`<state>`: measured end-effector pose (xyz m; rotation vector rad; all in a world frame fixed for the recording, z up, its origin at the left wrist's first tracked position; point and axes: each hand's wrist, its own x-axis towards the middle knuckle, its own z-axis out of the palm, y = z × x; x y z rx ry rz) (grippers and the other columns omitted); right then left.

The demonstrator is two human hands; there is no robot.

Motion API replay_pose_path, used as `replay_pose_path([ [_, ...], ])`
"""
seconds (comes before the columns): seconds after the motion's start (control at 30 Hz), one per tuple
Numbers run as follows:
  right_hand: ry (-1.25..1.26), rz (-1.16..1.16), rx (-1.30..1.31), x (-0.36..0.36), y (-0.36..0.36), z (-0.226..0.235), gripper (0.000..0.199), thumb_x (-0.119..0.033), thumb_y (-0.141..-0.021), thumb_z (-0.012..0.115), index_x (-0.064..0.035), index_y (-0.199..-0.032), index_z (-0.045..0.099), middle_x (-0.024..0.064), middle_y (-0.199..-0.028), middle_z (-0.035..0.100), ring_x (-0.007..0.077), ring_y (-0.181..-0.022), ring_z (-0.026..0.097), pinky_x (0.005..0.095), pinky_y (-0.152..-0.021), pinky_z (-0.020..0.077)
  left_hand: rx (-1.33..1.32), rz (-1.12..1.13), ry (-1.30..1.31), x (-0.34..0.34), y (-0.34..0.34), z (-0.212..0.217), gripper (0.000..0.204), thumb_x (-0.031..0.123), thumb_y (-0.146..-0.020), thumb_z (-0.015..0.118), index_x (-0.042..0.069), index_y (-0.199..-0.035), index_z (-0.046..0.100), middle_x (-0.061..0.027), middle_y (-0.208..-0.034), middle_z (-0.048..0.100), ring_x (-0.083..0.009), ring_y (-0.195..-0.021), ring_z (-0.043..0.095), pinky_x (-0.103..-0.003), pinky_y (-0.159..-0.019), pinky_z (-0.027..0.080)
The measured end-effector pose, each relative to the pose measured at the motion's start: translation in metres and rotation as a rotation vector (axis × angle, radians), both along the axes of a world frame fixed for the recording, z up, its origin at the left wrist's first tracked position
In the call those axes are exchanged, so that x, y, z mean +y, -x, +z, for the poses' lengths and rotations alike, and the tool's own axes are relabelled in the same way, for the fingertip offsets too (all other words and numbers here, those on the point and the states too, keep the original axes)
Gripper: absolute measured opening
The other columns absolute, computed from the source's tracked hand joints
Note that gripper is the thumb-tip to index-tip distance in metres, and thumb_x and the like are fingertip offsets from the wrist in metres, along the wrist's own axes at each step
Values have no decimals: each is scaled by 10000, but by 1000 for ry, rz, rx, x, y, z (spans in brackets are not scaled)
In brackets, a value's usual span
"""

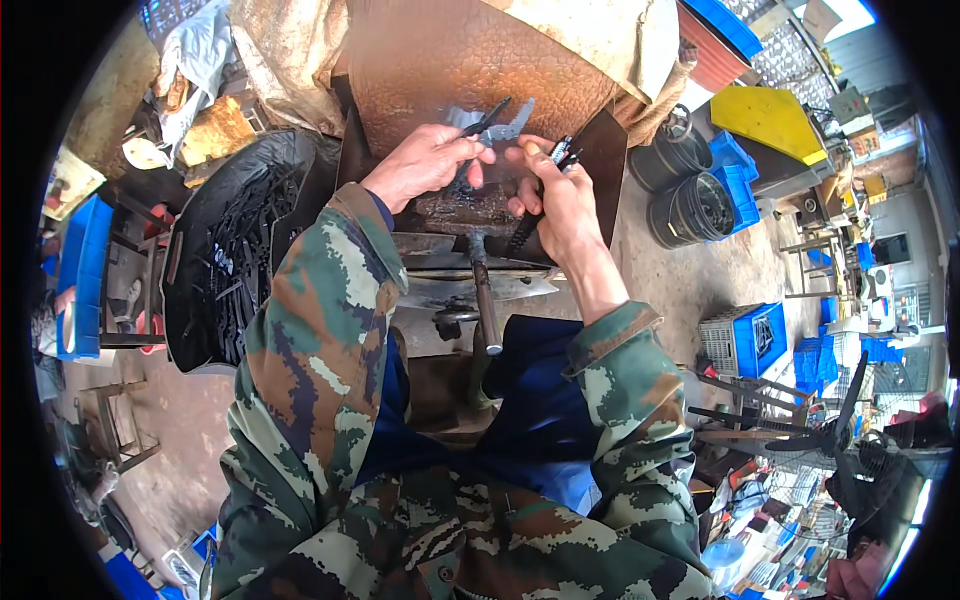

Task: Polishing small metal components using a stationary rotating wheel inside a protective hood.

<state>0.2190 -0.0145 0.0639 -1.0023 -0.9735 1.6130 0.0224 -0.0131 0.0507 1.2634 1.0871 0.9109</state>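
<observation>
My left hand [425, 166] is closed, pinching a dark, narrow piece with a pointed end [489, 118] between thumb and fingers. Just beyond it shows a grey flat piece with a notched edge [517, 121]; whether the same fingers hold it I cannot tell. My right hand [563, 198] is closed around thin black pieces with ridged ends [561, 150], which stick out past the thumb side. Another ridged black length [522, 232] shows below those fingers. Both hands are over a worn metal work block [455, 213], in front of a brown sheet-metal guard [430, 75].
A metal bar [484, 300] juts toward me from the block. On my left stands a black-lined bin [190, 290] holding many dark thin pieces. Black buckets [688, 215] and a blue crate [762, 338] sit to the right, with a fan [840, 435] nearer me.
</observation>
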Motion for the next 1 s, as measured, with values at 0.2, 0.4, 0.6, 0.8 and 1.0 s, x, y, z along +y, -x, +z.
replay_pose_path([
  [0.2,-115,-2,-34,1,13,-5,142,-132,-978,588,3,-1011,621,30,-726,610,77,-442,412,267,-425,402,-145,-106,-6,-5,-2,2,326,280,-994,529,-18,-1063,642,-68,-800,660,-43,-485,365,-212,-443,284],
  [0.4,-55,-51,-11,-4,8,0,143,-145,-982,584,-5,-987,611,53,-781,623,74,-440,402,273,-425,409,17,119,29,23,30,-39,331,256,-998,470,-12,-1130,613,-27,-846,631,-40,-485,354,-224,-439,280],
  [0.6,-67,-33,-47,-13,3,1,162,-159,-982,584,1,-968,603,67,-795,626,76,-436,397,281,-424,421,395,23,-24,37,38,-82,283,120,-911,495,45,-1132,653,-27,-846,607,-101,-661,504,-271,-597,415],
  [0.8,-71,-27,-53,-14,-3,2,191,-187,-987,580,-2,-944,593,62,-770,610,95,-442,428,292,-444,450,584,-75,-343,27,41,-85,298,67,-852,552,9,-1110,689,-163,-975,679,-324,-975,640,-382,-898,469],
  [1.0,36,-102,-5,-9,-6,3,212,-205,-1014,525,-2,-977,569,112,-837,625,234,-647,664,348,-576,569,722,-137,-414,20,37,-64,279,86,-847,571,7,-1079,704,-195,-1025,682,-365,-1014,639,-413,-913,480],
])
